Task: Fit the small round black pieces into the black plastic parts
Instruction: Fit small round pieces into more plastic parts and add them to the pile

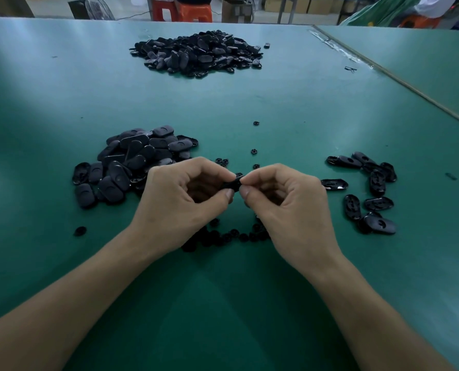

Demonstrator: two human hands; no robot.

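Currently mid-fit. Left hand point(185, 199) and right hand point(284, 204) raised just above the counter point(276, 103), meeting at the tips, both pinching one black plastic part point(233, 182) between thumb and forefinger. Other fingers point(224, 195) curled loosely inward, nothing else visibly held. Held part mostly hidden, only a dark edge showing. Cannot tell if a round piece already seated in it or merely pinched under the right thumb: too small, too dark.

Judged as the press-in step. Next, probably: lining the round piece over the recess, pushing with a thumb until seated, then setting the finished part aside and picking up another. Calls for fine thumb pressure rather than force; risk of flicking the tiny piece away.

Supply: small round black pieces point(223, 236) strewn on the counter under and between the wrists, a few strays beyond the hands. Near-left pile point(132, 162) of oval, round-ended shells, matte smooth backs, shallow circular dimple. Right-side group point(367, 188) mostly lying hollow side up, glossy rims, moulded ribs inside. Far pile point(199, 52) of similar black ovals, well apart. Counter flat, green, slightly sheened.
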